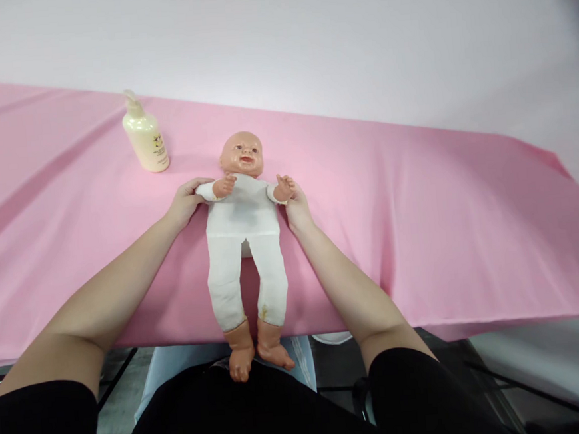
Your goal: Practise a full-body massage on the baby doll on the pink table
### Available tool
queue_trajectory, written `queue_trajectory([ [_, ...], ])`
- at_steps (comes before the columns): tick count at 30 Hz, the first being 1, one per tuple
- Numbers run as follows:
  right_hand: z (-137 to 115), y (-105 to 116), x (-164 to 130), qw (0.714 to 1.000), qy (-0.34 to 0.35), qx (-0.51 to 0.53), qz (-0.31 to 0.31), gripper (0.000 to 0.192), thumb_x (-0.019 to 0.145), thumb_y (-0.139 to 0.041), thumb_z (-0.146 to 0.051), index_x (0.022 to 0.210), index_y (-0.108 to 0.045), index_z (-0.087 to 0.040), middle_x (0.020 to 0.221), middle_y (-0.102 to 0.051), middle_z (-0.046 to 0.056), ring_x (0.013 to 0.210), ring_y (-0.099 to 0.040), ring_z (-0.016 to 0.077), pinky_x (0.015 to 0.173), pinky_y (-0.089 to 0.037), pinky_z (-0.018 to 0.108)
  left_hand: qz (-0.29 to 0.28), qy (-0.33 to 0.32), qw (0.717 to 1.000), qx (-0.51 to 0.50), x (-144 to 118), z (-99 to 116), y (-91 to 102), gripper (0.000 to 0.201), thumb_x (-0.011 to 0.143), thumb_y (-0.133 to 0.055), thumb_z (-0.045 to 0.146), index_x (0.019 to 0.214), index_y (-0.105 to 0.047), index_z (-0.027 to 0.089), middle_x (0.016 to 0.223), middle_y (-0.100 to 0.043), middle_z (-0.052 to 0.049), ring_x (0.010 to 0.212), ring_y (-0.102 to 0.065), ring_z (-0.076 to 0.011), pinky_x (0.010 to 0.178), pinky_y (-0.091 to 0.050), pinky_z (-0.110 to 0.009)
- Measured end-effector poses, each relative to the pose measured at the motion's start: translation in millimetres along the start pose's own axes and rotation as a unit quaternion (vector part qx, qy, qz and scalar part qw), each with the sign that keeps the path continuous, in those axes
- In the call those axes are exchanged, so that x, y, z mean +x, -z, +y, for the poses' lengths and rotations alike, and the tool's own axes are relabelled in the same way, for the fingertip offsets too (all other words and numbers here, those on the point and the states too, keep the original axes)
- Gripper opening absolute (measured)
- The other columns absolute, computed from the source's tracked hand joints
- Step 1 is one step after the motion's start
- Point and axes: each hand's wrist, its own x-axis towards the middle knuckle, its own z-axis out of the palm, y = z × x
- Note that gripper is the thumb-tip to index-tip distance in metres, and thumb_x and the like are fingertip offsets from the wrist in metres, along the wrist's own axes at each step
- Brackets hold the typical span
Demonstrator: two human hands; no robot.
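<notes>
While the soft cloth-bodied doll [243,234] lies supine, both hands' fingers apparently curl round its shoulders.

Count: 1 doll [243,227], 1 pump bottle [145,136], 1 pink cloth [418,200], 2 hands (left hand [185,202], right hand [296,210], both bare).

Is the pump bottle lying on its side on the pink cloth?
No, the pump bottle stands upright on the pink cloth, up and to the left of the doll's head.
</notes>
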Motion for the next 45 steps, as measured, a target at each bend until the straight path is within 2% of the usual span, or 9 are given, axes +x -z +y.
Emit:
queue_trajectory([
  [4, -13, -1, -6, 0.997, -0.016, 0.070, 0.031, 0.031, 0.072, -0.072, -0.038, 0.093, -0.053, -0.026, 0.105, -0.069, 0.003, 0.108, -0.065, 0.0223, 0.096, -0.053, 0.038, -0.007, -0.006, 1.000, 0.004, 1, 1, -0.4, 0.053, 0.057, -0.057, 0.011, 0.106, -0.075, 0.017, 0.098, -0.075, -0.004, 0.094, -0.067, -0.0242, 0.082, -0.054, -0.035],
  [10, -22, -4, -11, 0.988, -0.037, 0.146, 0.040, 0.021, 0.075, -0.069, -0.029, 0.092, -0.057, -0.026, 0.093, -0.068, -0.002, 0.092, -0.065, 0.0172, 0.091, -0.053, 0.034, 0.000, -0.008, 1.000, -0.015, 1, 6, -5.3, 0.049, 0.064, -0.057, 0.017, 0.111, -0.072, 0.014, 0.094, -0.073, -0.006, 0.086, -0.066, -0.0218, 0.079, -0.053, -0.034],
  [14, -16, -3, -8, 0.992, -0.046, 0.104, 0.054, 0.022, 0.079, -0.067, -0.037, 0.095, -0.059, -0.025, 0.093, -0.068, -0.001, 0.089, -0.063, 0.0173, 0.087, -0.053, 0.033, 0.032, 0.018, 0.999, -0.006, 2, 3, -4.2, 0.039, 0.068, -0.061, 0.018, 0.107, -0.068, 0.015, 0.085, -0.070, -0.004, 0.074, -0.064, -0.0194, 0.071, -0.051, -0.032],
  [21, 1, 4, -2, 0.996, -0.066, 0.048, 0.048, 0.035, 0.083, -0.070, -0.055, 0.077, -0.055, -0.024, 0.072, -0.056, -0.002, 0.067, -0.053, 0.0153, 0.067, -0.046, 0.031, 0.042, 0.031, 0.998, 0.019, 4, -3, 1.0, 0.026, 0.080, -0.072, 0.034, 0.095, -0.067, 0.014, 0.078, -0.070, -0.004, 0.065, -0.063, -0.0171, 0.062, -0.048, -0.029],
  [27, -3, 3, -5, 0.997, -0.053, 0.032, 0.043, 0.038, 0.083, -0.068, -0.060, 0.083, -0.059, -0.023, 0.077, -0.061, -0.001, 0.070, -0.056, 0.0160, 0.067, -0.047, 0.031, 0.040, 0.016, 0.998, 0.041, 5, -6, 2.1, 0.031, 0.081, -0.075, 0.040, 0.096, -0.067, 0.015, 0.079, -0.069, -0.004, 0.065, -0.062, -0.0163, 0.063, -0.048, -0.029],
  [32, -7, 3, -6, 0.997, -0.060, 0.047, 0.033, 0.033, 0.081, -0.071, -0.053, 0.093, -0.063, -0.023, 0.089, -0.068, 0.001, 0.080, -0.063, 0.0186, 0.076, -0.051, 0.034, 0.037, 0.018, 0.998, 0.054, 4, -5, 1.0, 0.032, 0.081, -0.072, 0.041, 0.099, -0.065, 0.015, 0.079, -0.067, -0.004, 0.065, -0.059, -0.0164, 0.067, -0.047, -0.031],
  [38, -10, 1, -6, 0.995, -0.049, 0.086, 0.011, 0.043, 0.071, -0.074, -0.044, 0.107, -0.060, -0.026, 0.108, -0.072, 0.002, 0.103, -0.066, 0.0219, 0.096, -0.052, 0.039, 0.031, -0.002, 0.998, 0.053, 2, 0, -0.3, 0.044, 0.067, -0.067, 0.023, 0.110, -0.065, 0.016, 0.099, -0.070, -0.006, 0.092, -0.064, -0.0241, 0.087, -0.050, -0.038],
  [42, -8, 1, -4, 0.994, -0.046, 0.096, 0.018, 0.035, 0.067, -0.072, -0.037, 0.098, -0.060, -0.026, 0.100, -0.072, 0.001, 0.098, -0.066, 0.0219, 0.091, -0.054, 0.039, 0.012, -0.029, 0.998, 0.055, 1, 2, -0.4, 0.048, 0.062, -0.063, 0.019, 0.110, -0.066, 0.017, 0.104, -0.071, -0.005, 0.103, -0.064, -0.0268, 0.095, -0.050, -0.041],
  [45, -6, 3, -2, 0.995, -0.043, 0.084, 0.018, 0.023, 0.069, -0.069, -0.035, 0.085, -0.057, -0.025, 0.091, -0.071, 0.001, 0.092, -0.067, 0.0226, 0.085, -0.056, 0.041, 0.004, -0.023, 0.999, 0.033, 0, 0, 0.1, 0.042, 0.058, -0.062, 0.014, 0.099, -0.070, 0.017, 0.100, -0.072, -0.004, 0.102, -0.065, -0.0263, 0.093, -0.052, -0.040],
])
